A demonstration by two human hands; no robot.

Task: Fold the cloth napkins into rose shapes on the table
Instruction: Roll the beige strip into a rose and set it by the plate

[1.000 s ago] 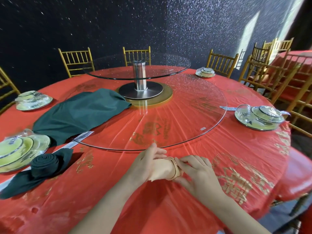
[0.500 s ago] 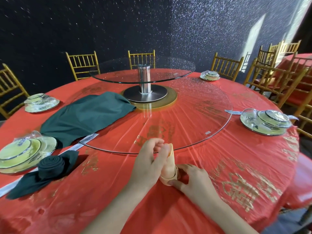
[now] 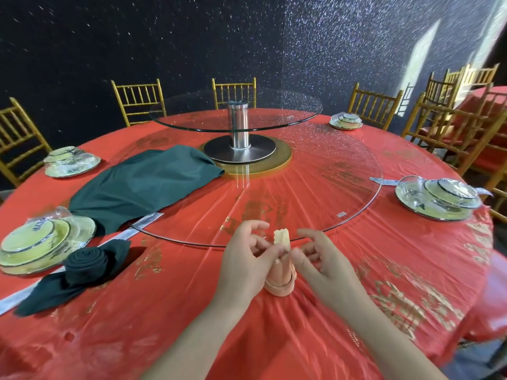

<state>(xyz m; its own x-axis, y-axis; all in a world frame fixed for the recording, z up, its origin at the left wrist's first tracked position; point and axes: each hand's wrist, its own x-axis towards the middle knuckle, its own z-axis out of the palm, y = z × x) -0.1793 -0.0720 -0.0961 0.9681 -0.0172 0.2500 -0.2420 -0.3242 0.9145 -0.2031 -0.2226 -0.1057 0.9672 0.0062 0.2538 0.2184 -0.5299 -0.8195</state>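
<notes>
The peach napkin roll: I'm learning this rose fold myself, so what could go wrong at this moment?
The peach napkin roll stands upright on a narrow rolled base, on the glossy red table cover; it could slide or tip. The left hand and right hand pinch it only partway up with fingertips, so the layers may loosen and unroll. The edge of the glass turntable lies just behind the roll, where a knuckle might knock it.

Red tablecloth (image 3: 164, 311), two-tier glass turntable (image 3: 315, 187) beyond the fingers, wrapped place settings (image 3: 436, 198) either side, gold chairs (image 3: 138, 98) behind.
</notes>
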